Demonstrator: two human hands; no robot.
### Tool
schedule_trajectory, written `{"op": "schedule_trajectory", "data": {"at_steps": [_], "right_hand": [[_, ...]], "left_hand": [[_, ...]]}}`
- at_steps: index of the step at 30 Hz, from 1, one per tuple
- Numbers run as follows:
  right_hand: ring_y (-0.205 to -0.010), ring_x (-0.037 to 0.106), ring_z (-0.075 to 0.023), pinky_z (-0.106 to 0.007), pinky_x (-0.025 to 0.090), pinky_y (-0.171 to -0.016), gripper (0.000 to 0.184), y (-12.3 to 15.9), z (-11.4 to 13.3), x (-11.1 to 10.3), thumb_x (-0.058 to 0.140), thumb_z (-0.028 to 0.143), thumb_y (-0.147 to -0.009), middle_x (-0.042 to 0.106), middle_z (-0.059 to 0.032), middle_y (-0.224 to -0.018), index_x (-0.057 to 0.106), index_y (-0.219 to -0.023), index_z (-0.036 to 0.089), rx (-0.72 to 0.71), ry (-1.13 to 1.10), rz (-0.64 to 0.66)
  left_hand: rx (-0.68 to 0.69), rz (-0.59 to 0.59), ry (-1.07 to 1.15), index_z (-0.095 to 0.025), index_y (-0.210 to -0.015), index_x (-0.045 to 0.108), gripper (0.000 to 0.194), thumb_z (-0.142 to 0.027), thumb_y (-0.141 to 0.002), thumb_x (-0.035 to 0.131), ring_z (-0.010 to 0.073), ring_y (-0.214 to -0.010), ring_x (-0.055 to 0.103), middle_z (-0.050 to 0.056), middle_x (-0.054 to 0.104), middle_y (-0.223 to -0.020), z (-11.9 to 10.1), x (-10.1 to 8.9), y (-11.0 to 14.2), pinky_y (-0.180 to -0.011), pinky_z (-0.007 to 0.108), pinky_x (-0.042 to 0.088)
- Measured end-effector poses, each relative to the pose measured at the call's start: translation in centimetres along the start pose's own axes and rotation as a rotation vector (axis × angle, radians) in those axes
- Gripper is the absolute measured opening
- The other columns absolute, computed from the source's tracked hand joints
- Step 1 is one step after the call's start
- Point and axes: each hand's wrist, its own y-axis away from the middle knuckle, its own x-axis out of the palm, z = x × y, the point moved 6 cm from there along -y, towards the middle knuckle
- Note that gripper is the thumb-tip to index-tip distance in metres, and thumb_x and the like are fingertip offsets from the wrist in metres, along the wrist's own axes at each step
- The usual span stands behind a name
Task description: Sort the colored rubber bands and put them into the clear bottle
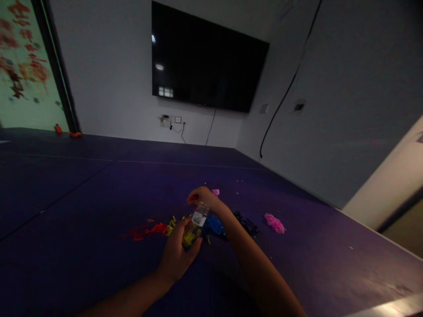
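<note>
Near the middle of the purple floor point(82, 198), a clear bottle point(197, 224) is resting in the left hand point(176, 253), whose fingers and thumb are closing round its lower body. Its long axis is slanting, the mouth end pointing toward the floor's far edge and a little to the right, and yellow pieces point(189, 239) are lying at its base. The right hand point(205, 198) is hovering just beyond the mouth, nearer to that end than the left; whether it is touching the rim, I cannot tell. Its fingers are bending nearly together and appear to be pinching a red piece point(194, 198).

Around them, red bands point(157, 228) and yellow bands point(171, 226) are lying toward the floor's left edge, while a blue pile point(214, 226), a black pile point(247, 224) and a pink bundle point(275, 223) are lying toward its right edge.

A white label point(198, 219) on the bottle is showing a dark, code-like square, but no words are reading clearly. Red characters on the pale panel point(26, 66) beyond the far left corner are staying too blurred to read.
</note>
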Motion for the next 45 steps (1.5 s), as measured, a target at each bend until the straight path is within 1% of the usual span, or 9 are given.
{"op": "schedule_trajectory", "data": {"at_steps": [2, 5, 10, 14, 20, 28, 32, 36, 45], "right_hand": [[-0.061, 0.058, -0.0113, -0.02, 0.042, -0.057, 0.012, 0.2, -0.1, -2.0, 0.061, 0.01, -0.066, 0.067, -0.0035, -0.067, 0.071, -0.073, 0.012, 0.009, -0.053, -0.065], [-0.057, 0.056, -0.0104, -0.021, 0.042, -0.056, 0.011, 0.8, 0.2, -4.2, 0.063, 0.017, -0.067, 0.065, -0.003, -0.064, 0.07, -0.074, 0.012, 0.008, -0.203, -0.114], [-0.059, 0.055, -0.0097, -0.024, 0.045, -0.059, 0.015, 2.1, 1.9, -6.2, 0.066, 0.021, -0.066, 0.063, -0.0014, -0.064, 0.068, -0.077, 0.012, -0.019, -0.379, -0.118], [-0.06, 0.055, -0.0096, -0.024, 0.045, -0.06, 0.011, 2.5, 3.2, -5.9, 0.063, 0.018, -0.069, 0.063, -0.001, -0.064, 0.068, -0.077, 0.012, -0.041, -0.361, -0.063], [-0.057, 0.054, -0.0087, -0.022, 0.044, -0.057, 0.009, 2.2, 3.6, -4.8, 0.061, 0.01, -0.068, 0.062, -0.0006, -0.061, 0.069, -0.073, 0.012, -0.027, -0.25, -0.038], [-0.058, 0.054, -0.0089, -0.02, 0.04, -0.054, 0.012, 2.5, 4.3, -4.8, 0.061, 0.012, -0.069, 0.064, -0.0023, -0.064, 0.07, -0.077, 0.012, -0.074, -0.075, 0.0], [-0.058, 0.054, -0.0087, -0.021, 0.04, -0.054, 0.015, 2.6, 3.9, -4.6, 0.062, 0.013, -0.069, 0.066, -0.0028, -0.067, 0.07, -0.081, 0.013, -0.052, -0.095, 0.059], [-0.059, 0.055, -0.0088, -0.021, 0.041, -0.055, 0.017, 2.5, 3.4, -4.4, 0.064, 0.014, -0.066, 0.066, -0.0027, -0.069, 0.07, -0.082, 0.013, -0.019, -0.171, 0.097], [-0.06, 0.058, -0.0104, -0.021, 0.043, -0.057, 0.014, 2.8, 2.2, -4.6, 0.069, 0.014, -0.059, 0.067, -0.0015, -0.064, 0.072, -0.072, 0.015, 0.037, -0.185, 0.141]], "left_hand": [[-0.086, 0.001, 0.043, -0.017, -0.109, 0.052, 0.042, -0.04, -0.074, 0.057, 0.0248, -0.095, 0.06, 0.009, 0.064, -0.102, 0.6, 0.0, -0.3, -0.082, 0.038, 0.047], [-0.148, -0.008, 0.064, -0.018, -0.105, 0.054, 0.041, -0.042, -0.073, 0.057, 0.0249, -0.092, 0.061, 0.008, 0.064, -0.099, 1.1, 0.0, -0.6, -0.08, 0.038, 0.047], [-0.191, -0.023, 0.037, -0.018, -0.099, 0.056, 0.036, -0.041, -0.072, 0.058, 0.0239, -0.087, 0.061, 0.006, 0.065, -0.093, 2.0, 0.0, -0.8, -0.078, 0.037, 0.047], [-0.188, -0.03, 0.051, -0.019, -0.099, 0.056, 0.036, -0.042, -0.071, 0.06, 0.0232, -0.086, 0.061, 0.005, 0.065, -0.091, 2.1, -0.1, -0.9, -0.078, 0.036, 0.047], [-0.173, 0.012, 0.076, -0.019, -0.097, 0.057, 0.033, -0.04, -0.071, 0.06, 0.0224, -0.083, 0.061, 0.004, 0.065, -0.089, 1.6, 0.0, -1.0, -0.075, 0.034, 0.047], [-0.176, 0.03, 0.062, -0.019, -0.097, 0.056, 0.033, -0.041, -0.073, 0.058, 0.0222, -0.087, 0.06, 0.004, 0.064, -0.091, 2.0, 0.1, -1.0, -0.078, 0.033, 0.046], [-0.217, 0.012, 0.073, -0.019, -0.102, 0.055, 0.038, -0.043, -0.072, 0.058, 0.0234, -0.092, 0.06, 0.006, 0.064, -0.097, 2.2, 0.1, -1.0, -0.081, 0.035, 0.046], [-0.227, 0.018, 0.08, -0.018, -0.101, 0.057, 0.039, -0.043, -0.072, 0.058, 0.0238, -0.09, 0.061, 0.006, 0.065, -0.096, 2.0, 0.1, -0.9, -0.08, 0.036, 0.047], [-0.227, -0.016, 0.012, -0.017, -0.102, 0.059, 0.043, -0.039, -0.065, 0.063, 0.0258, -0.09, 0.062, 0.008, 0.067, -0.095, 2.1, -0.1, -1.0, -0.083, 0.041, 0.047]]}}
